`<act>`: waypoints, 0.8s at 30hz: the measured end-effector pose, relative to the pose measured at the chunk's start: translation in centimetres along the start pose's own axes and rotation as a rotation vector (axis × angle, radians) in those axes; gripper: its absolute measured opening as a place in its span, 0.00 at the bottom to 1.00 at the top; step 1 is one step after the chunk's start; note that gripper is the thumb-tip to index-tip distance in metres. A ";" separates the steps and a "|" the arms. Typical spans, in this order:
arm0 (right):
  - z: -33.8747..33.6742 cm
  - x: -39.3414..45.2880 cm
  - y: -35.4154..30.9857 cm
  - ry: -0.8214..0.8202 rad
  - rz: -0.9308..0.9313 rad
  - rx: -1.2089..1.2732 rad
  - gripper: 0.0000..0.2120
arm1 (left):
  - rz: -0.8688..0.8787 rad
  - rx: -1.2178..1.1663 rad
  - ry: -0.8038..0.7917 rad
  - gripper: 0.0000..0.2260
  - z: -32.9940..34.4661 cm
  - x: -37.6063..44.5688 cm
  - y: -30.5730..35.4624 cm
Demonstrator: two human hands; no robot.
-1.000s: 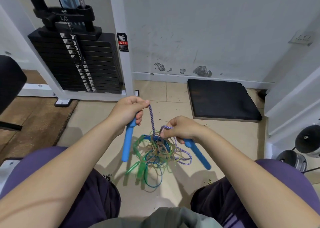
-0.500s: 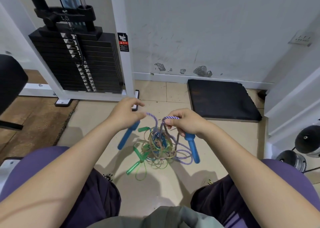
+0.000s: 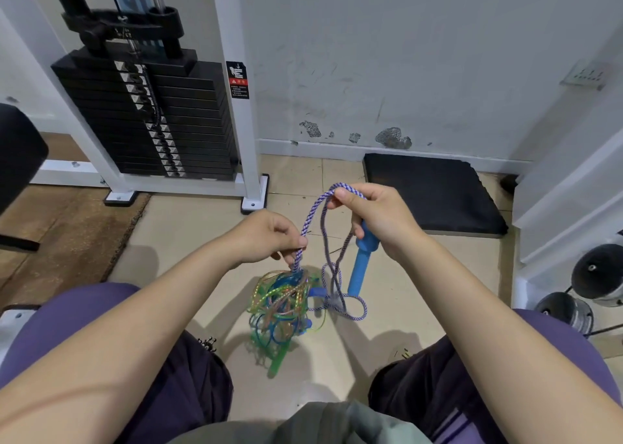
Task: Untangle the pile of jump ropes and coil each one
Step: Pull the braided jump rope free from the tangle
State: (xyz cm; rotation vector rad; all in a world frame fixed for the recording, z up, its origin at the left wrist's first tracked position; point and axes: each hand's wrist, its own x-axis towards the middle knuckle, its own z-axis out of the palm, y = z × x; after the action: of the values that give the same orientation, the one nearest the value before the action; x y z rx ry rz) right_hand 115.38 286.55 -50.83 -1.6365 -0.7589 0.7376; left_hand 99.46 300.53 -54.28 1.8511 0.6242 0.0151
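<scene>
Fingers: right hand (image 3: 381, 221) pinches the top of a purple rope (image 3: 312, 221) loop with a blue handle (image 3: 360, 261) tucked in its palm; left hand (image 3: 269, 238) pinches the same rope lower, just above the tangle (image 3: 281, 309) hanging between the knees over the floor (image 3: 188, 241). Step, judged: freeing the purple rope, not yet coiling. Next likely calls for working its strands and second blue handle (image 3: 317, 292) clear without tightening the knot.

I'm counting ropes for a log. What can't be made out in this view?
- Rope count: the tangle overlaps too densely.
- Second blue handle: mostly buried in the tangle.
- Upper end of the held handle: covered by the right hand.
- Left hand fingertips: curled out of sight round the purple rope.
</scene>
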 end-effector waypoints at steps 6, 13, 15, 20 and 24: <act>0.1 -0.1 -0.3 -0.071 -0.013 0.042 0.09 | 0.098 -0.215 -0.063 0.08 0.5 -0.8 1.2; 1.3 -1.0 -0.4 -0.297 0.052 -0.259 0.10 | 0.147 -0.242 0.042 0.05 -0.3 -0.6 1.6; 1.3 -1.0 -0.6 -0.222 0.044 -0.249 0.08 | 0.113 -0.145 0.011 0.03 -0.5 -0.5 1.2; -0.2 -0.3 -0.8 0.094 -0.086 -0.059 0.09 | 0.054 0.195 0.079 0.04 -1.4 0.0 0.0; -0.5 -0.1 -0.4 0.206 -0.089 -0.009 0.08 | 0.058 0.321 0.179 0.03 -1.9 0.4 -0.3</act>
State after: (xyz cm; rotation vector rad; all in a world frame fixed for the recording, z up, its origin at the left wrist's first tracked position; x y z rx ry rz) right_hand 115.70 286.19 -50.33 -1.6468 -0.6825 0.4940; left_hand 99.08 302.39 -53.96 2.1948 0.7292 0.1267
